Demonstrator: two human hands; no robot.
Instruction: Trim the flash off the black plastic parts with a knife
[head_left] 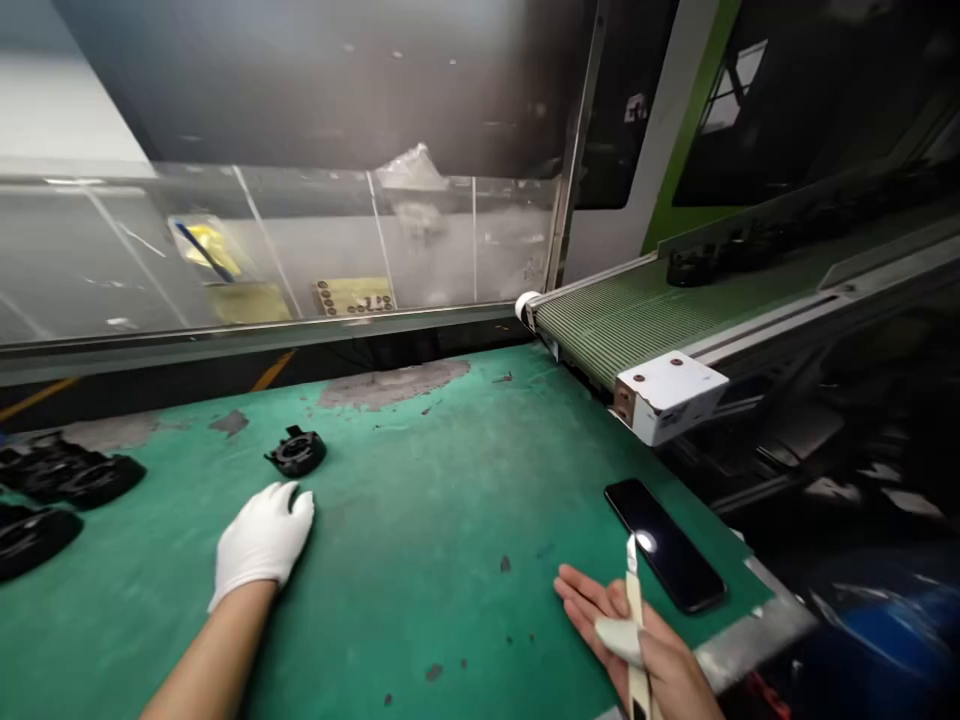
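Note:
My left hand (262, 540), in a white glove, rests on the green tabletop with thumb and fingers apart, holding nothing. Just beyond its fingertips lies a round black plastic part (298, 452) with an open, ribbed middle; a small gap separates them. My right hand (637, 640) is bare except for a pale finger cot on the thumb. That thumb presses a scalpel-like knife (635, 600) with a cream handle against the hand, blade pointing away from me, while the other fingers stretch to the left. Beside this hand lies a black smartphone (667, 545), partly behind the blade tip.
Several more black parts (67, 470) cluster at the left edge of the worn green table (420, 560). A green conveyor belt (622, 310) ends over the back right corner, its white end block (667, 395) jutting out. More black parts (694, 268) sit on the belt.

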